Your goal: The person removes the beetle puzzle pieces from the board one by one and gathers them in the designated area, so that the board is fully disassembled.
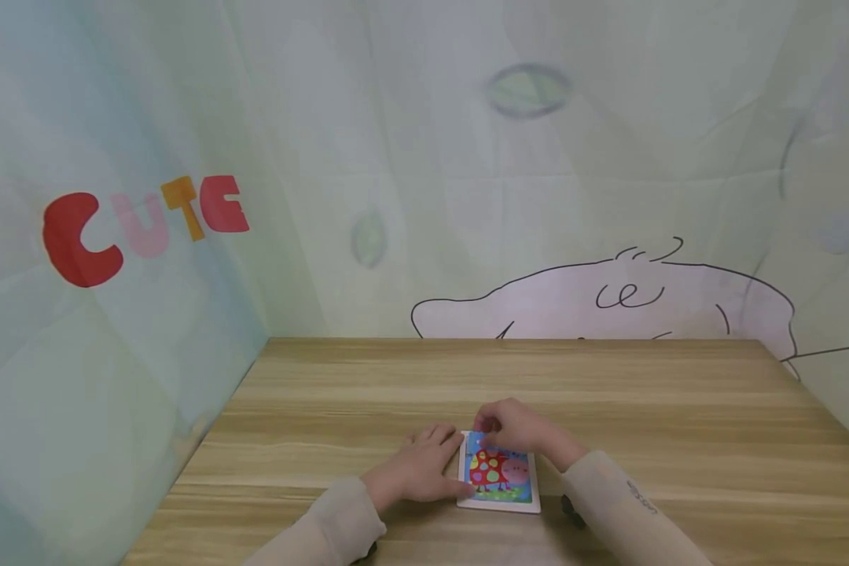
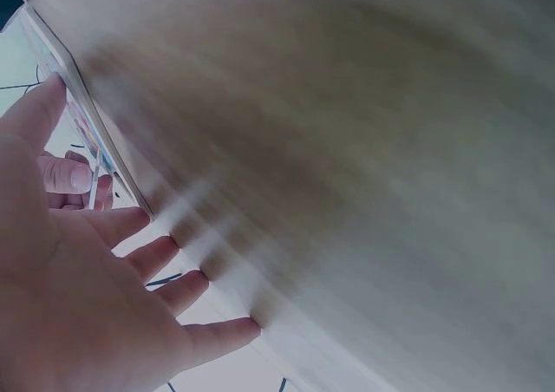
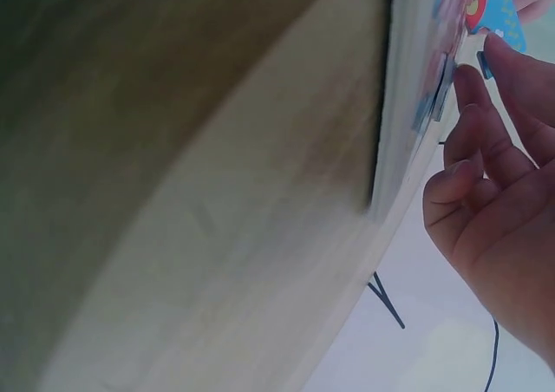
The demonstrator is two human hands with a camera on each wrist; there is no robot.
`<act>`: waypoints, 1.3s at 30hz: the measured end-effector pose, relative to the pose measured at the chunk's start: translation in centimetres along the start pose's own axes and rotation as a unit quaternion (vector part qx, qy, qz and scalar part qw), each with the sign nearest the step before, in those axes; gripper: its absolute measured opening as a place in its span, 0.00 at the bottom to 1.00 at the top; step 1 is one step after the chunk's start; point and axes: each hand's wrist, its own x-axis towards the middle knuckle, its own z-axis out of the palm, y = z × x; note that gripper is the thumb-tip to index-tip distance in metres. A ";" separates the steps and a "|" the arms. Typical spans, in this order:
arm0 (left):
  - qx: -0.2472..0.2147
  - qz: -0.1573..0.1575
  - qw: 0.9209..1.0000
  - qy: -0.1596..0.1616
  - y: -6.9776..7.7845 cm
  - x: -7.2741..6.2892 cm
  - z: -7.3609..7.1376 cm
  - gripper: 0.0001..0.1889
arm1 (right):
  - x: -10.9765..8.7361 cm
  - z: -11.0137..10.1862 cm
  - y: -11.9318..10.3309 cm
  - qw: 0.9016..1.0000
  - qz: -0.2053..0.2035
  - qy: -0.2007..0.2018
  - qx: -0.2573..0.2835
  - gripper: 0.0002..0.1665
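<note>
A small framed jigsaw puzzle [image 1: 498, 495] with a red spotted ladybug on blue and green lies on the wooden table. My left hand [image 1: 424, 469] lies at its left side with spread fingers. Its thumb touches the lower left part of the puzzle, and its index fingertip meets the frame's left edge. Over the puzzle's upper left, my right hand [image 1: 518, 428] pinches a blue puzzle piece [image 3: 503, 21], tilted up from the board. The piece's thin pale edge [image 2: 94, 182] shows in the left wrist view. The right fingers hide part of the puzzle's top.
The wooden table [image 1: 325, 385] runs back to a printed cloth backdrop [image 1: 424, 157]. On the left stands a side cloth with the coloured letters CUTE [image 1: 85, 240].
</note>
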 end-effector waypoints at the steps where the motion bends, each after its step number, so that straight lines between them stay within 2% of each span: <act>1: 0.001 0.000 1.000 -0.001 0.0 0.0 0.0 0.45 | 0.0 0.0 0.0 1.000 0.000 0.001 0.003 0.06; 27: 0.006 -0.006 1.000 -0.009 0.2 0.0 -0.3 0.44 | 0.0 -0.5 0.1 1.000 -0.011 0.008 -0.003 0.06; 39: 0.003 -0.005 1.000 -0.009 0.3 -0.2 -0.4 0.45 | 0.1 -0.6 0.2 1.000 -0.015 0.013 0.017 0.06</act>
